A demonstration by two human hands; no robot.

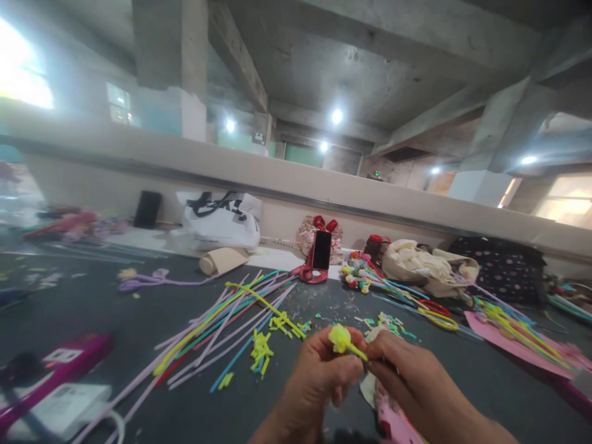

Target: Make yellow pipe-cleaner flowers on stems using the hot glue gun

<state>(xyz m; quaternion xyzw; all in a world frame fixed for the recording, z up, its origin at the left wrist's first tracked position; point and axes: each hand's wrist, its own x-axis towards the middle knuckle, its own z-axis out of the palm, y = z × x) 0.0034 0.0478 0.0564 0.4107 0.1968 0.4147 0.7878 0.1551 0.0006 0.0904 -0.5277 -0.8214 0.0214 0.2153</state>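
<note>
The left hand [319, 376] pinches a small yellow fuzzy ball [340, 338] at the end of a yellow pipe cleaner, thumb and fingers closed tight just under it. The right hand [407, 376] pinches the stem [358, 353] right beside it, so both hands meet low in the middle, just above the dark table [139, 320]. The ball looks already curled up, but the stem is bare, so this piece seems only partly made. Just past the hands lie little cut bits, yellow [260, 353] and green [391, 322]. To the left, a big fan of long colored pipe cleaners [222, 327] waits, not used yet. Farther back, near a red phone stand [319, 256], sits a bunch of finished flowers [358, 271]. So some are done and lots of sticks are left.
</note>
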